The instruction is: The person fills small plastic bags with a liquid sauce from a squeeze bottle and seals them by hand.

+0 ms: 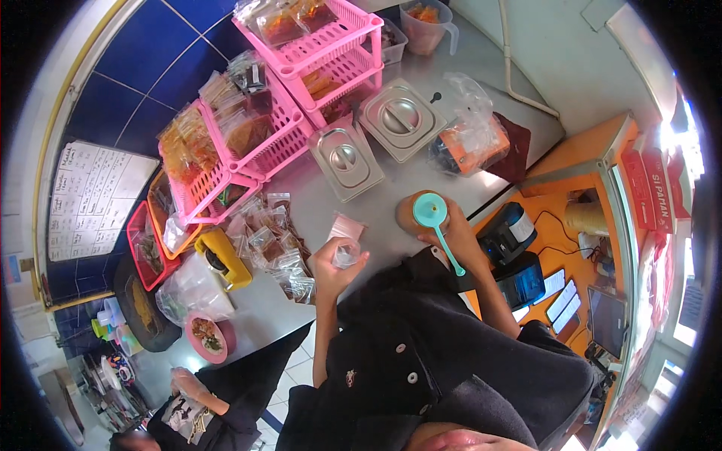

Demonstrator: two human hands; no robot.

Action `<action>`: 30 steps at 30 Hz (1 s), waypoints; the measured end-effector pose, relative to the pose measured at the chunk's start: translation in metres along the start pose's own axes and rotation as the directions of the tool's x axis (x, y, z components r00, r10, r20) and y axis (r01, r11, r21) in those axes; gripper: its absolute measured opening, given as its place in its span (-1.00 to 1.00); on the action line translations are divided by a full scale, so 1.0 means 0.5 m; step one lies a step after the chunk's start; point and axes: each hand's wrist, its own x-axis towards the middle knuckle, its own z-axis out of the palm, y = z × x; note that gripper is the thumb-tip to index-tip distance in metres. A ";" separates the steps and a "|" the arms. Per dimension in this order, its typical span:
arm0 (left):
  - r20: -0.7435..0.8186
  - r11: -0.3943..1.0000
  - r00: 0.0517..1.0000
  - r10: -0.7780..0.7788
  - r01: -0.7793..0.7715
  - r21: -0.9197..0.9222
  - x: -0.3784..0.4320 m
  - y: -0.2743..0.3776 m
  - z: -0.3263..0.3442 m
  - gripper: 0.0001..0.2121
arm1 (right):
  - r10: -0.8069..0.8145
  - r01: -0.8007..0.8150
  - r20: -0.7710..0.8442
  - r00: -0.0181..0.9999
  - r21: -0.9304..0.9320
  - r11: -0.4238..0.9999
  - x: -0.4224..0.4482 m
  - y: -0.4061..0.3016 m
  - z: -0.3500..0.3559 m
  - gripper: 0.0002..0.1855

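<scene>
My left hand (334,268) holds a small clear plastic bag (346,255) upright, its mouth facing up between thumb and fingers. My right hand (459,231) is wrapped around the side of a jar with brownish contents (407,213). On that jar sits a turquoise pump top (431,208), whose long spout points back towards me. Just beyond my left hand lies a stack of flat pinkish plastic bags (346,226). Several small zip bags with reddish-brown filling (271,239) are heaped to its left on the steel table (389,248).
Pink stacking baskets (271,163) with packets stand at the back left. Beyond the jar are two lidded steel containers (345,160) (401,119) and an orange packet in plastic (471,149). A yellow device (225,259) and pink bowl (210,337) stand left. Another person's gloved hand (189,384) is lower left.
</scene>
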 end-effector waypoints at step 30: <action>0.104 0.819 0.955 0.278 -0.292 0.494 -0.003 0.006 0.015 -0.61 | -0.074 0.718 0.819 0.569 -0.451 0.530 0.076 -0.286 -0.158 -0.18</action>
